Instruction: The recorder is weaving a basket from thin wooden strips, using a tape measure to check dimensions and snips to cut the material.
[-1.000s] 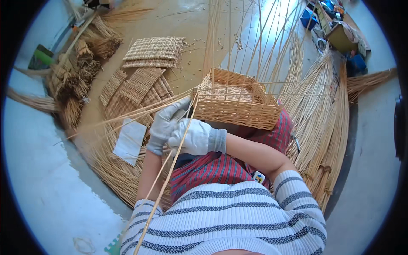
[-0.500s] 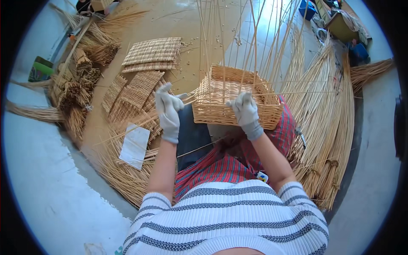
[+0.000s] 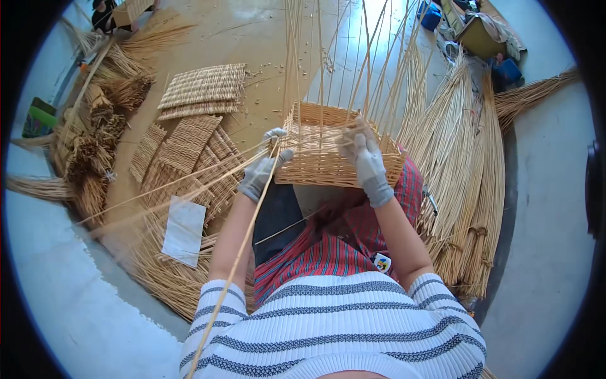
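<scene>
A tan wicker basket (image 3: 331, 172) rests over my lap, its long upright rods (image 3: 320, 69) fanning away beyond it. My left hand (image 3: 260, 169), in a pale glove, is closed around loose weaving rods (image 3: 218, 179) at the basket's near left corner. One of these rods runs down across my left arm and chest, and others trail out to the left. At the near wall, toward the right, is my gloved right hand (image 3: 371, 167). Motion smears its fingers near the rim, and what they hold cannot be made out.
Woven panels (image 3: 202, 88) lie on the floor to the left, near a white sheet (image 3: 184, 230). Long loose rods (image 3: 454, 151) spread on the right. Bundled rods (image 3: 95, 139) line the left wall. A blue container (image 3: 429, 16) stands at the far right.
My left hand has moved in against the basket's corner, and its fingers have closed on the rods. One rod has swung down over my arm. My right hand has risen slightly at the near rim.
</scene>
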Demonstrator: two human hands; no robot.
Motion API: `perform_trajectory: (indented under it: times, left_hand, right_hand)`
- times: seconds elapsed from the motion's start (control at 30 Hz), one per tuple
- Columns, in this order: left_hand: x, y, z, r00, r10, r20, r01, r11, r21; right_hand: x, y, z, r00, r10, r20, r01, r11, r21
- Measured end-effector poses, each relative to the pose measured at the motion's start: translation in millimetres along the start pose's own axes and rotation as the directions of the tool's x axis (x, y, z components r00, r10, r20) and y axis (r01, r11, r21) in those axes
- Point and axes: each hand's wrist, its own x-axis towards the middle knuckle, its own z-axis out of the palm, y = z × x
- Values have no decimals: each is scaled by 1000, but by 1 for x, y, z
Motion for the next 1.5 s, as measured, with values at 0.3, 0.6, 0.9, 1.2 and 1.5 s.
perform_trajectory:
  times: [0.3,0.6,0.9,1.2,1.5]
  left_hand:
    - [4,-13,32,949,21,-315,-42,997,-61]
    - [-4,-16,27,940,41,-339,-71,994,-78]
    - [11,-44,30,932,96,-349,-115,993,-32]
    - [6,-25,33,916,-31,-399,-69,970,-232]
    - [-66,-20,88,701,512,-497,-157,790,592]
  right_hand:
    - [132,-51,126,801,-135,584,582,404,-706]
    - [146,-22,147,937,-206,283,312,130,-941]
    - [127,-28,158,963,-236,131,167,143,-975]
    - [-53,-4,22,992,89,-84,-119,856,-503]
    - [0,-23,63,809,502,306,89,409,-908]
